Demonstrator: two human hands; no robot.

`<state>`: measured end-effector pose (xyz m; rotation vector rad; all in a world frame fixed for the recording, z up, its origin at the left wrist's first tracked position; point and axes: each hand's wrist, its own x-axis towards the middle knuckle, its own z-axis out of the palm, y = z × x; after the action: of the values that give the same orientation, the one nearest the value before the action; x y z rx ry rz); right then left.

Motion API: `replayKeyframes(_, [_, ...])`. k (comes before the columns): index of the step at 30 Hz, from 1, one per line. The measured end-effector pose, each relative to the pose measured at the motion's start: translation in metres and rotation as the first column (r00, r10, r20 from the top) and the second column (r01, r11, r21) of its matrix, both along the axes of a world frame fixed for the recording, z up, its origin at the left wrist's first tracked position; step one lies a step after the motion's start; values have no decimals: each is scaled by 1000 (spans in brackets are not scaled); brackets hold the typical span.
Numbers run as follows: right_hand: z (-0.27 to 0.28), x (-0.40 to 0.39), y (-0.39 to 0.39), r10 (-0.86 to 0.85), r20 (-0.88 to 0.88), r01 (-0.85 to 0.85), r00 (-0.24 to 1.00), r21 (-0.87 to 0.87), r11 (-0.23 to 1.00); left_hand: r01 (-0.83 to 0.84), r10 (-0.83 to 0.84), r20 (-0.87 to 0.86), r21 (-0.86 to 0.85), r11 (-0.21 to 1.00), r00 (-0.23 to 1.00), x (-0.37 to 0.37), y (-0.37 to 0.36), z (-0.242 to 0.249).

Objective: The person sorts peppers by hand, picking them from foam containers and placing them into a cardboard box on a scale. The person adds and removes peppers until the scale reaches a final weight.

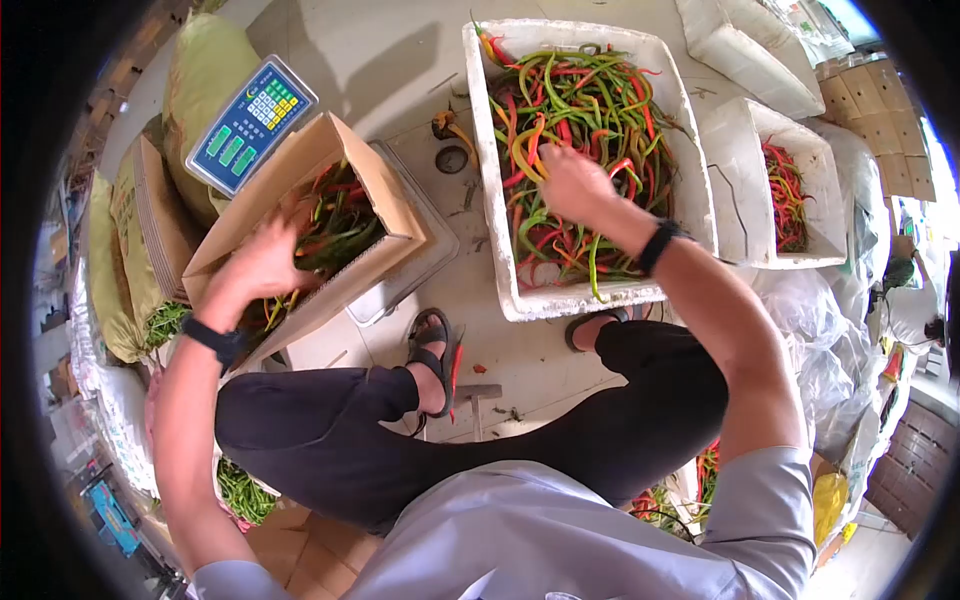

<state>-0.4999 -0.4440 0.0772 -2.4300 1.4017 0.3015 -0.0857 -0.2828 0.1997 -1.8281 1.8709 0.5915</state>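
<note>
The left hand lies flat against the side of the tilted cardboard box of chili peppers, which rests on the scale just left of the foam crate. The right hand is closed around a few peppers inside that crate, their length running away from the person. Beyond the crate, on the concrete floor, stand a smaller foam box, sacks and stacked cartons.
</note>
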Motion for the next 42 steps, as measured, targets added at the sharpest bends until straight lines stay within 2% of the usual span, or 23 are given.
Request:
replayKeyframes(1, [-19, 16, 1, -64, 6, 64, 998, 16, 998, 44, -46, 56, 40, 998, 997, -1, 2, -19])
replayKeyframes(3, [-17, 43, -3, -123, -89, 132, 988, 106, 986, -30, 16, 137, 106, 994, 990, 0, -1, -54])
replayKeyframes(4, [-31, 48, -3, -159, 9, 159, 987, -29, 987, -78, 54, 157, 154, 985, 986, 0, -9, -58])
replayKeyframes(5, [-51, 54, -10, -161, 14, 162, 987, -36, 986, -76, 52, 160, 146, 986, 986, 12, -11, -72])
replayKeyframes(7, [-88, 64, -27, -407, 90, 416, 909, -120, 901, -51, 49, -97, -19, 999, 994, 44, -11, -99])
replayKeyframes(8, [-93, 71, -34, -493, 62, 497, 868, -86, 864, -75, 70, -168, -23, 997, 983, 44, -14, -94])
replayKeyframes(12, [-98, 75, -50, -576, 103, 582, 811, -41, 812, -136, 115, -372, -29, 990, 921, 49, -25, -90])
replayKeyframes(15, [-91, 67, -68, -643, 91, 640, 760, 60, 766, -73, 75, -267, 20, 997, 961, 41, -24, -77])
replayKeyframes(16, [-116, 62, -75, -655, 190, 665, 732, 12, 747, -32, 19, -250, -45, 998, 968, 34, -20, -61])
replayKeyframes(17, [-110, 55, -80, -666, 125, 661, 735, 88, 746, -34, 27, -255, -24, 999, 967, 30, -24, -43])
replayKeyframes(19, [-107, 38, -82, -623, 21, 615, 782, 135, 776, -193, 255, -238, 255, 947, 937, 28, -38, -6])
replayKeyframes(21, [-83, 29, -84, -670, 16, 661, 742, 144, 736, -254, 267, -236, 83, 964, 934, 29, -41, 28])
replayKeyframes(23, [-76, 24, -88, -585, -42, 587, 810, 60, 808, -338, 234, -471, -150, 929, 851, 35, -36, 51])
replayKeyframes(25, [-69, 28, -91, -548, -98, 556, 831, 98, 826, -477, 176, -694, -267, 837, 698, 32, -35, 67])
replayKeyframes(26, [-72, 33, -96, -552, -106, 562, 827, 118, 819, -477, 181, -694, -261, 839, 697, 19, -37, 79])
replayKeyframes(27, [-76, 37, -102, -557, -115, 568, 823, 139, 811, -598, 147, -795, -305, 742, 588, -3, -40, 92])
replayKeyframes(28, [-105, 36, -106, -585, 17, 580, 811, 120, 806, -710, 93, -877, -315, 629, 471, -17, -40, 100])
replayKeyframes(29, [-108, 43, -105, -618, 45, 607, 785, 142, 782, -712, 106, -879, -300, 635, 465, -19, -37, 101])
replayKeyframes(31, [-106, 53, -88, -662, 52, 656, 748, 95, 749, -765, -47, -970, -218, 607, 239, -25, -27, 103])
replayKeyframes(33, [-110, 53, -85, -650, 17, 649, 760, 40, 760, -801, -8, -969, -209, 560, 247, -41, -10, 98])
replayKeyframes(35, [-120, 51, -84, -636, -33, 636, 771, -5, 772, -747, -10, -992, -99, 657, 124, -51, 14, 88])
replayKeyframes(38, [-137, 51, -92, -605, 210, 617, 768, 13, 787, -743, 117, -971, -79, 665, 207, -68, 19, 65])
replayKeyframes(42, [-113, 84, -55, -483, 44, 485, 875, -92, 870, -684, 253, -949, 56, 727, 190, -76, 3, 36])
